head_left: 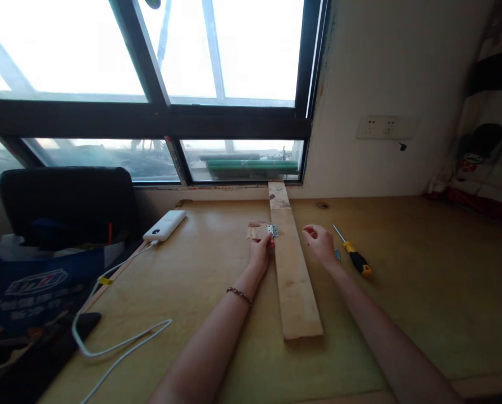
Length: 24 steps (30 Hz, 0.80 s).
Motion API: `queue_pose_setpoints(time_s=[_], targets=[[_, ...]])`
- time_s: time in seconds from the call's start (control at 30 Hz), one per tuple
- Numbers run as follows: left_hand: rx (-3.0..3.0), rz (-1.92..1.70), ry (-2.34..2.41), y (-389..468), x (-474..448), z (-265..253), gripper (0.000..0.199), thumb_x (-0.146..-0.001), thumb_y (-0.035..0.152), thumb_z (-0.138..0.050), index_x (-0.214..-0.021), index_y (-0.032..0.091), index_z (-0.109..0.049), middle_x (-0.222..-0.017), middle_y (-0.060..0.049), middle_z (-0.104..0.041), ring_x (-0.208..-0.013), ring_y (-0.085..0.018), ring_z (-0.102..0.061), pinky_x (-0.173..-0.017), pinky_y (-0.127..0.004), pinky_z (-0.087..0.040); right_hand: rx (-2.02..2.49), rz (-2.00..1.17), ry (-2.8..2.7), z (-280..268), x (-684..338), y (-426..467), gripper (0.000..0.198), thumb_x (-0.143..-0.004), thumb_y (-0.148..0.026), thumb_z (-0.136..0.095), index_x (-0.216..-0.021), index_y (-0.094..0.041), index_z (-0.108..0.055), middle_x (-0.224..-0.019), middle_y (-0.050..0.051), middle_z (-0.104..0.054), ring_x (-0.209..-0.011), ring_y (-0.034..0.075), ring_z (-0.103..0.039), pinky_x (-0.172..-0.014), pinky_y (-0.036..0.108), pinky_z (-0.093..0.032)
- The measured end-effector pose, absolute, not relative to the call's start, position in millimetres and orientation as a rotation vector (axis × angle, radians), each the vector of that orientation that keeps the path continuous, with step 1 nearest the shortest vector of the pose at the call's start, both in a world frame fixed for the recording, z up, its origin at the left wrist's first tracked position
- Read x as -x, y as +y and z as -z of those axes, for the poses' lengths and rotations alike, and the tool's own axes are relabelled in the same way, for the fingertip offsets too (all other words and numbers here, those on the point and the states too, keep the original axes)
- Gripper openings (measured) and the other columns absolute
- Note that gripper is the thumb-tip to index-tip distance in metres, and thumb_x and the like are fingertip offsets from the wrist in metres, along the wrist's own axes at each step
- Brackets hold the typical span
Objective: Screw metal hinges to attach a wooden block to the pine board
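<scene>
A long wooden board (293, 269) lies lengthwise on the table, its far end by the window sill. Against its left edge sits a small wood block (257, 230), and a silver metal hinge (273, 230) spans the seam between the two. My left hand (260, 252) is closed at the near side of the hinge and block, fingertips holding the hinge in place. Right of the board, my right hand (319, 242) hovers with fingers pinched together; whatever is between them is too small to make out. Several small screws (337, 254) lie beside that hand, near a yellow-and-black screwdriver (358, 261).
A white power bank (165, 225) with a white cable (124, 339) rests at the table's left side. Beyond that edge are a black chair (68, 196) and a blue bag (40, 292). The window and wall bound the table's far side, with a socket (386, 128) on the wall.
</scene>
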<state>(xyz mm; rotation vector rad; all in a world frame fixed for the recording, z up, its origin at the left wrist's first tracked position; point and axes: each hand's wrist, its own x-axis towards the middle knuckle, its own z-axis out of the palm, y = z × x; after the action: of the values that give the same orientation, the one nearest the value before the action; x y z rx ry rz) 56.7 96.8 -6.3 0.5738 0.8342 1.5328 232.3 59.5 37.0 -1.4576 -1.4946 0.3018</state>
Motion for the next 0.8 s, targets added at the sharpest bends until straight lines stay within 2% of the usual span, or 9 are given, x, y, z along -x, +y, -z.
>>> queue_pose_setpoints(time_s=[0.13,0.27,0.57,0.8], targets=[[-0.574,-1.525,0.834,96.8,-56.8,6.2,0.023,-0.057,0.017,-0.073,-0.075,0.011,-0.060,-0.061,0.001,-0.060,-0.044,-0.004,-0.052,-0.042,-0.014,-0.042,1.790,-0.099,-1.555,-33.1,-297.7,36.2,0.015,-0.073,-0.023,-0.054,-0.073,-0.017,-0.068,-0.072,0.005,-0.068,-0.063,0.016,-0.062,-0.062,0.025,-0.043],[-0.585,-1.529,0.818,98.2,-57.0,7.8,0.022,-0.058,0.016,-0.072,-0.075,0.012,-0.059,-0.061,0.002,-0.060,-0.045,-0.004,-0.052,-0.044,-0.014,-0.043,2.067,-0.077,-1.591,-29.7,-324.5,32.4,0.015,-0.070,-0.017,-0.056,-0.071,-0.018,-0.071,-0.069,0.007,-0.070,-0.068,0.018,-0.064,-0.061,0.025,-0.042],[-0.562,-1.519,0.838,99.1,-57.1,7.5,0.021,-0.059,0.015,-0.071,-0.076,0.012,-0.058,-0.060,0.002,-0.060,-0.044,-0.004,-0.052,-0.045,-0.014,-0.044,2.262,-0.112,-1.699,-23.9,-311.7,34.0,0.013,-0.072,-0.021,-0.060,-0.074,-0.018,-0.072,-0.077,0.010,-0.071,-0.077,0.020,-0.065,-0.063,0.025,-0.042],[-0.560,-1.520,0.832,95.5,-57.6,3.1,0.020,-0.060,0.014,-0.071,-0.074,0.012,-0.058,-0.060,0.003,-0.059,-0.044,-0.004,-0.052,-0.045,-0.014,-0.044,2.278,-0.028,-1.716,-18.7,-312.0,33.7,0.011,-0.070,-0.019,-0.061,-0.069,-0.017,-0.072,-0.071,0.012,-0.069,-0.071,0.021,-0.065,-0.060,0.026,-0.043]])
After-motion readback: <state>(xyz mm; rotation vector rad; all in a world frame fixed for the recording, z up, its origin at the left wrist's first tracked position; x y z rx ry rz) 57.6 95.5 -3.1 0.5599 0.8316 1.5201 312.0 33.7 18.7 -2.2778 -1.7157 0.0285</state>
